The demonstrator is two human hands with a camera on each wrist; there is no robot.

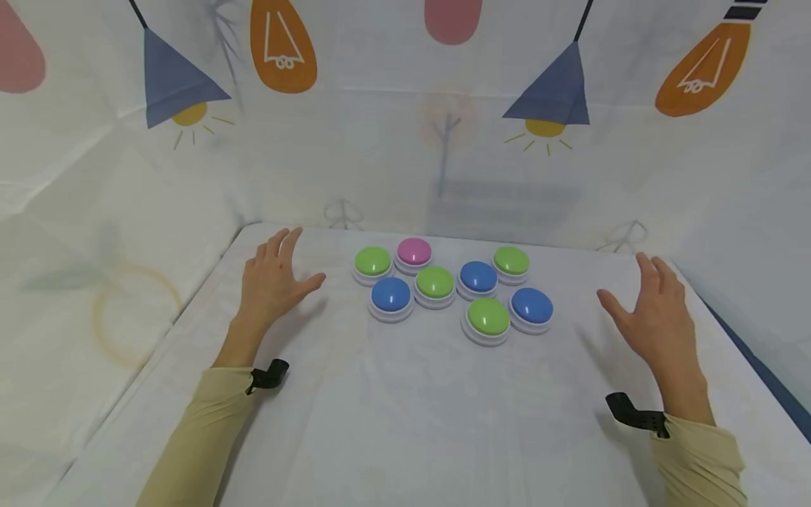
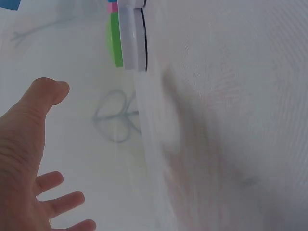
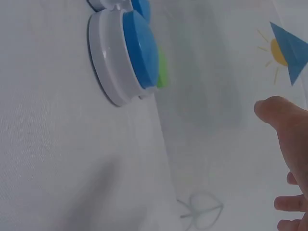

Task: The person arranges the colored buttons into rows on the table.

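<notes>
Several round buttons with white bases stand grouped on the white table: a pink one (image 1: pixel 414 251), green ones such as the front one (image 1: pixel 488 317), and blue ones such as the left one (image 1: pixel 391 294). To their left my left hand (image 1: pixel 269 282) hovers with fingers spread, touching nothing; the left wrist view shows it (image 2: pixel 29 144) beside a green button (image 2: pixel 115 41). My right hand (image 1: pixel 662 320) is held right of the group, fingers apart and holding nothing. In the right wrist view that hand (image 3: pixel 293 149) is apart from a blue button (image 3: pixel 141 49).
The white-covered table (image 1: pixel 405 422) runs up to a pale cloth backdrop (image 1: pixel 380 162) printed with lamps and bulbs. Cloth also hangs at the left and right sides. Black wrist mounts (image 1: pixel 269 374) sit at both sleeve cuffs.
</notes>
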